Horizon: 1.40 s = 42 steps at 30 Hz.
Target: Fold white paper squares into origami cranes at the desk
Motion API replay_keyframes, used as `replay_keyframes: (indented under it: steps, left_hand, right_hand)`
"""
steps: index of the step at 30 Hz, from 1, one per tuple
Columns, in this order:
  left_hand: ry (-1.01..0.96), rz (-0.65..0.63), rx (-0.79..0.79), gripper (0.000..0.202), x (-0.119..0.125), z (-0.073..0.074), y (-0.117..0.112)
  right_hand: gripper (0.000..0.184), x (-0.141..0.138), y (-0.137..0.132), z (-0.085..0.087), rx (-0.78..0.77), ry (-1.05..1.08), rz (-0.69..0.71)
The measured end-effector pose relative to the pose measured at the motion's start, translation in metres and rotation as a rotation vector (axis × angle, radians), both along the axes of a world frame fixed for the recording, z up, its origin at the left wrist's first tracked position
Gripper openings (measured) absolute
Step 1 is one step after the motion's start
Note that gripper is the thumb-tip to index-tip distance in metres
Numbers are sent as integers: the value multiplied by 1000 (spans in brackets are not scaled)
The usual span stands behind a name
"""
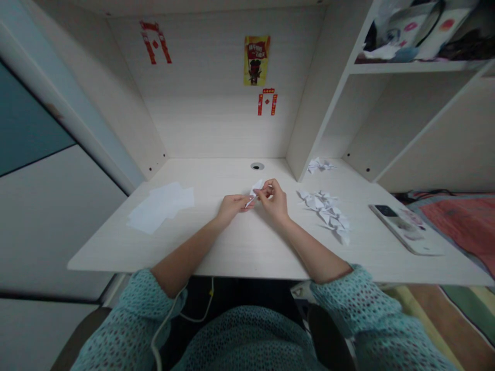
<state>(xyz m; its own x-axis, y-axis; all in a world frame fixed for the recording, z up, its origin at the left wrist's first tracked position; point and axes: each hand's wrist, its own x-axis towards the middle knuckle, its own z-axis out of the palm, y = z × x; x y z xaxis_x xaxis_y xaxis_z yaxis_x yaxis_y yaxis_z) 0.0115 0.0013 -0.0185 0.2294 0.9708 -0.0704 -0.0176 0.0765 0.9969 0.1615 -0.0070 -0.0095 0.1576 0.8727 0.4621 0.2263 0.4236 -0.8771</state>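
Above the middle of the desk, a small piece of folded white paper (pixel 255 188) is held between my two hands. My left hand (pixel 232 205) pinches its lower left part, fingers closed. Against its right side, the bent thumb and fingers of my right hand (pixel 275 200) are closed on the paper. A spread of flat white paper sheets (pixel 162 205) lies left of my hands. To the right is a pile of folded white paper pieces (pixel 327 211), which look like small origami figures. The paper's exact folds are partly hidden by my fingers.
More folded paper pieces (pixel 320 165) lie behind the upright divider (pixel 323 103). A phone (pixel 406 229) rests at the desk's right. A cable hole (pixel 257 166) sits near the back panel. A white cable (pixel 166 319) hangs by my left sleeve. Bags (pixel 417 31) fill the upper right shelf.
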Motion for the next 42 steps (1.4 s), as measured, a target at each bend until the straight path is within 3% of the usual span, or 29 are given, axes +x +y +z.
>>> replay_keyframes:
  steps: [5,10,14,24,34,42]
  left_hand:
    - [-14,17,29,35,2,2,0]
    - [-47,57,159,32,6,1,-1]
    - [-43,69,157,32,7,1,-3]
    - [49,-19,75,33,8,-3,-3]
    - [57,-27,13,27,12,3,-7]
    - [209,-29,162,28,11,-2,-7]
  right_hand:
    - [32,-2,2,-2,-39,102,28]
    - [49,-4,5,-4,-202,324,100]
    - [41,-6,5,-7,-324,278,198]
    - [42,-4,13,-19,-248,213,56]
    - [46,7,15,-10,-204,135,-51]
    - [44,4,15,-13,-194,140,-57]
